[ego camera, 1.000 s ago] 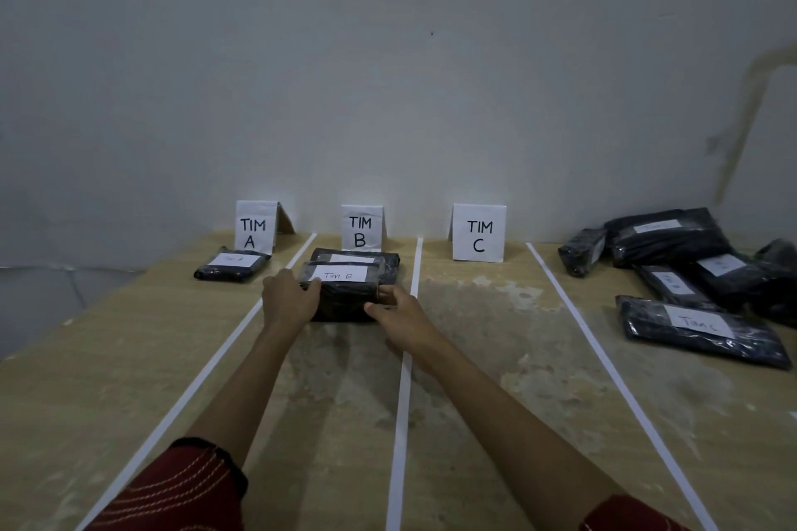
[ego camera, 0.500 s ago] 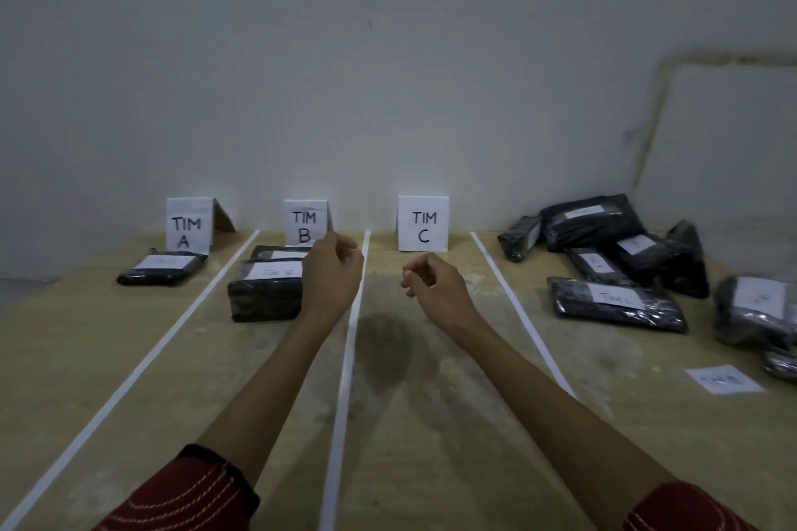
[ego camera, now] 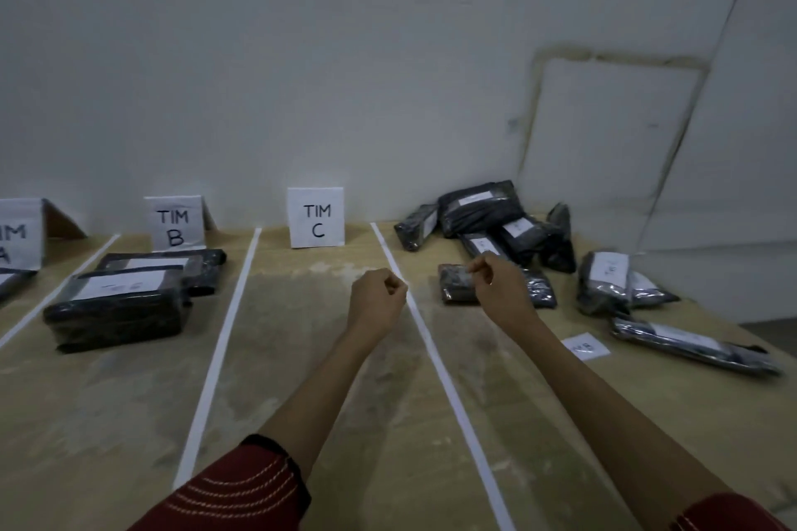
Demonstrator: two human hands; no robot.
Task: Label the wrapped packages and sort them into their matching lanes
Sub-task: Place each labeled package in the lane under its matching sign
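My left hand (ego camera: 377, 297) hovers over the TIM C lane with its fingers curled into a fist, holding nothing. My right hand (ego camera: 496, 287) is just past the right tape line, fingers curled, in front of a black wrapped package (ego camera: 455, 287); I see no grip on it. Two labelled black packages lie in the TIM B lane, one in front (ego camera: 116, 310) and one behind (ego camera: 172, 265). Another package (ego camera: 8, 280) lies in the TIM A lane at the left edge. A pile of wrapped packages (ego camera: 478, 207) fills the far right corner.
Folded signs TIM A (ego camera: 17, 237), TIM B (ego camera: 174, 224) and TIM C (ego camera: 316, 218) stand against the wall. White tape lines (ego camera: 224, 336) divide the wooden table. A loose paper label (ego camera: 586, 346) and a long package (ego camera: 690, 345) lie at the right.
Both hands let go of the package in the TIM B lane and moved right. My right hand now reaches the package beyond the right tape line; the view turned right.
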